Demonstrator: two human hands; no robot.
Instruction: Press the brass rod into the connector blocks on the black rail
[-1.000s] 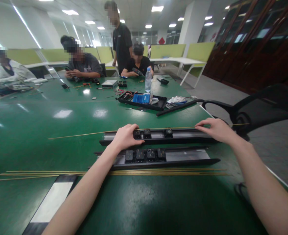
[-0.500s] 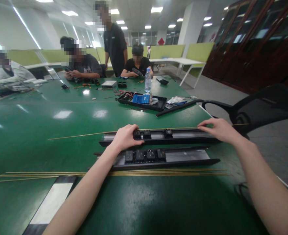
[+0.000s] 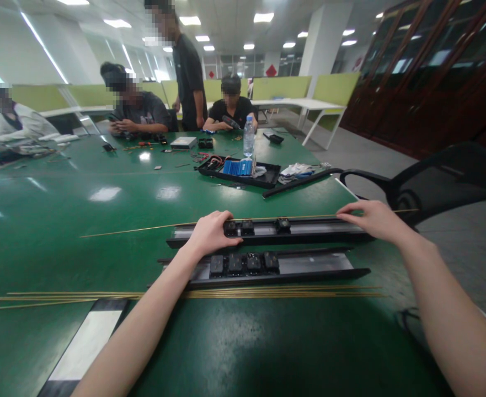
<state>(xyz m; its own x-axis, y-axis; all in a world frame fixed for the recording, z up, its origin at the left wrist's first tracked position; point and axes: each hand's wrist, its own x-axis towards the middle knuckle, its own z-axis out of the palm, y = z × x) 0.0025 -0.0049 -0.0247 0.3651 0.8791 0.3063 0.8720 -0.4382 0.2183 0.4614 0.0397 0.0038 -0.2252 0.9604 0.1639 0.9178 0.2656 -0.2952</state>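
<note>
A long thin brass rod (image 3: 284,216) lies along the back edge of the farther black channel (image 3: 309,238), which carries several small black blocks (image 3: 283,225). My left hand (image 3: 212,232) is closed round the channel's left part, at the leftmost block, with its fingers at the rod. My right hand (image 3: 361,216) pinches the rod near the channel's right end. Nearer to me, a second black channel (image 3: 317,266) holds a row of several black blocks (image 3: 253,263). In front of it lie several loose brass rods (image 3: 267,292), partly hidden behind my left forearm.
A black-and-white panel (image 3: 87,342) lies at the lower left. Farther back are a black tray (image 3: 267,175) with a blue item, a bottle (image 3: 248,138), gloves (image 3: 296,172) and a black strip (image 3: 296,183). People are around the table's far side; a chair (image 3: 445,176) stands right.
My right hand has slid very slightly right along the rod. The standing person in the background has shifted left. My left hand keeps its place.
</note>
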